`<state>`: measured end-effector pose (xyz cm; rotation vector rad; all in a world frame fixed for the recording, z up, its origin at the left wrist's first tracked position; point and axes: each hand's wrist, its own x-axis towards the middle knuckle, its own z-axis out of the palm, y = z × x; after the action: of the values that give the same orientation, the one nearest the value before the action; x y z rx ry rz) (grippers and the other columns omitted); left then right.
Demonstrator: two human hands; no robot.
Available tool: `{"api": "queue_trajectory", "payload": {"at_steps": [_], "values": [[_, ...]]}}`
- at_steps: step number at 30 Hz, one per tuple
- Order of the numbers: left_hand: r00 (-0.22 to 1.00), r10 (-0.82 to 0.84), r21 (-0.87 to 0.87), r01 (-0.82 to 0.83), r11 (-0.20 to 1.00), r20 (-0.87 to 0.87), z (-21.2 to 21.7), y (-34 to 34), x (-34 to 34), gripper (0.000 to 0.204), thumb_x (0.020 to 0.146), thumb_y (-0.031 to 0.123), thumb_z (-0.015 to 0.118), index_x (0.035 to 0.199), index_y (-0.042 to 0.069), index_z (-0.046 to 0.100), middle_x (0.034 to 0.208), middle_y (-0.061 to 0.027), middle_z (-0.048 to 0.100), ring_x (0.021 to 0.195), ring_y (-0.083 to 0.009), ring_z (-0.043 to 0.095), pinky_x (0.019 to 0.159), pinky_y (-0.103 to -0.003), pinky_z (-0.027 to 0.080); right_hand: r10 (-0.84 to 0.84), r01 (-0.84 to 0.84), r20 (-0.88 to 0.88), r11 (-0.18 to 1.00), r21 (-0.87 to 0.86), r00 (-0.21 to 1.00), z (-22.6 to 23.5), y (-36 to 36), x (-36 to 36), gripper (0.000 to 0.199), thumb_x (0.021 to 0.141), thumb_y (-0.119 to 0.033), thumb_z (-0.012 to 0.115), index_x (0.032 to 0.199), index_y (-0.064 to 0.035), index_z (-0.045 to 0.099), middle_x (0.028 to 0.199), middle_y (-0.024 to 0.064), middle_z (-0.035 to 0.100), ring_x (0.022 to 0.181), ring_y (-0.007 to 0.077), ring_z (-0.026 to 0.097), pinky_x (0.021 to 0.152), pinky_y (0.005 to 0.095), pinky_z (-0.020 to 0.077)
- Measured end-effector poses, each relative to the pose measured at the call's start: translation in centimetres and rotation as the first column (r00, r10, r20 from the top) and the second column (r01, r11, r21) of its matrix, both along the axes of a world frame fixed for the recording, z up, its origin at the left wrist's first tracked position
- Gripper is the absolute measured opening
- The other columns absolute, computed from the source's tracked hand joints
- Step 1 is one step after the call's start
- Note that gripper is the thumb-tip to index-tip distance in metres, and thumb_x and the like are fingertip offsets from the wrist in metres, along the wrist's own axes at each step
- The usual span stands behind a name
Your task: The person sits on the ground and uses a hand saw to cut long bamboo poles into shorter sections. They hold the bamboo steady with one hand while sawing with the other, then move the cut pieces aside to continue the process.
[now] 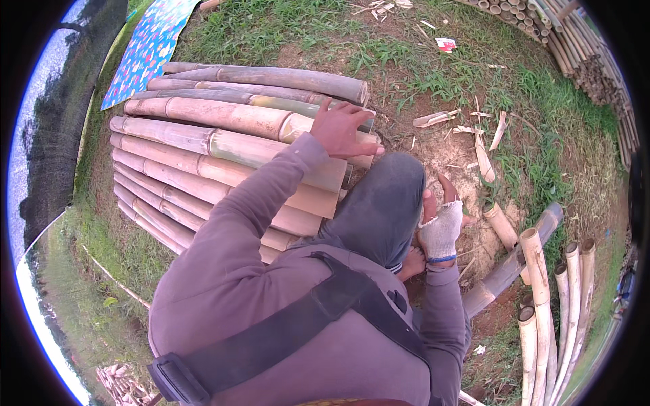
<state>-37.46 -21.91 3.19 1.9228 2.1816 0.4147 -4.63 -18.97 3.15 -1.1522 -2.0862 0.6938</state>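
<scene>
Nearest us, our right hand (441,227), in a pale fingerless glove, hangs half-curled by the knee; we cannot tell whether it holds anything. Farther out, our bare left hand (342,128) lies spread and flat on the stacked tan bamboo poles (223,145), gripping none. We would press squarely on the top pole's end so nothing rolls.

I count about ten thick bamboo poles (230,145) stacked at left, five thinner poles (562,311) standing near right, one patterned sheet (149,47) far left, one red-and-white wrapper (445,44) far off.
</scene>
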Motion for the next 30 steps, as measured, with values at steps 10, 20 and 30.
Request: {"api": "queue_trajectory", "payload": {"at_steps": [10,20,30], "values": [[0.996,0.020,-0.287,0.005,0.958,0.084,-2.2,4.1,1.6,0.053,0.085,0.051,0.073,0.133,0.029,0.078,0.145,-0.0087,0.074,0.141,-0.0341,0.063,0.119,-0.061,0.039,-0.430,0.574,0.535,0.809,-0.130,0.728,-12.4,-9.4,21.2,0.042,0.101,-0.034,0.073,0.129,-0.0036,0.076,0.109,0.0263,0.079,0.101,0.0472,0.076,0.089,0.0567,0.0587],[0.964,0.187,-0.474,-0.256,0.843,-0.189,-4.0,6.5,-7.7,0.064,0.090,0.061,0.071,0.146,0.028,0.072,0.154,-0.0093,0.068,0.146,-0.0337,0.060,0.123,-0.060,0.038,-0.510,0.603,0.375,0.774,-0.193,0.774,-14.5,-10.1,21.9,0.043,0.100,-0.031,0.075,0.130,-0.0005,0.075,0.115,0.0292,0.078,0.109,0.0467,0.076,0.095,0.0545,0.0584],[0.969,0.167,-0.520,-0.238,0.820,-0.180,-7.9,5.3,-8.4,0.086,0.094,0.077,0.060,0.166,0.031,0.050,0.170,-0.0129,0.054,0.158,-0.0392,0.047,0.131,-0.069,0.021,-0.423,0.645,0.626,0.744,-0.173,0.656,-12.4,-9.1,19.8,0.048,0.095,-0.039,0.076,0.133,-0.0091,0.076,0.113,0.0238,0.080,0.107,0.0444,0.076,0.094,0.0564,0.0590]]}}
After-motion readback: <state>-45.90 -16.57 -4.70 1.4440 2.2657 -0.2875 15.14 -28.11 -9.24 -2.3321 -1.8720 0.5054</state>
